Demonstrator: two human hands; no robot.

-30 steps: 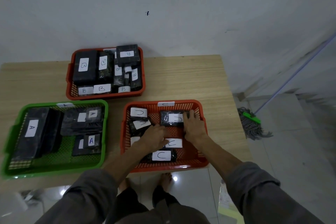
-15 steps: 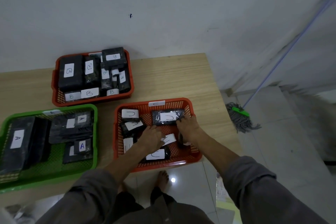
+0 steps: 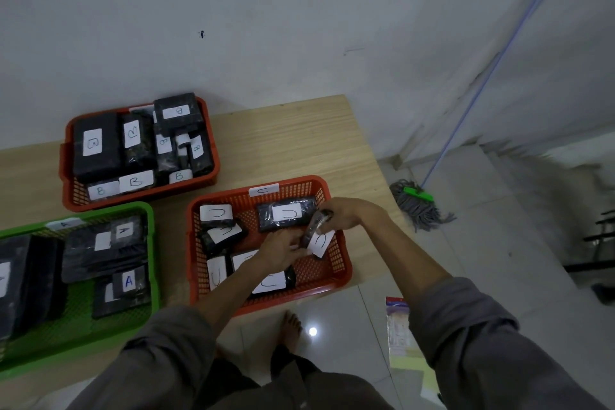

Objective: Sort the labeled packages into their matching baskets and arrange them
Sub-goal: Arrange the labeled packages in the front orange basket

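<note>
A person lifts a small black package labelled C [image 3: 317, 233] above the right side of the C basket [image 3: 336, 271].

The right hand [image 3: 346, 215] pinches its top end while the left hand [image 3: 281, 248] steadies its lower edge. 5 other C packages lie in the basket. Advice: turn the label up and lay it flat on the bare mesh right of the basket's centre, beside its neighbours, not on top.

Table [image 3: 299, 143]: pale matt wood grain. Baskets [image 3: 336, 263]: perforated plastic, red and green. Packages [image 3: 96, 146]: black glossy film with white paper labels. Floor [image 3: 349, 343]: glossy tile.
</note>
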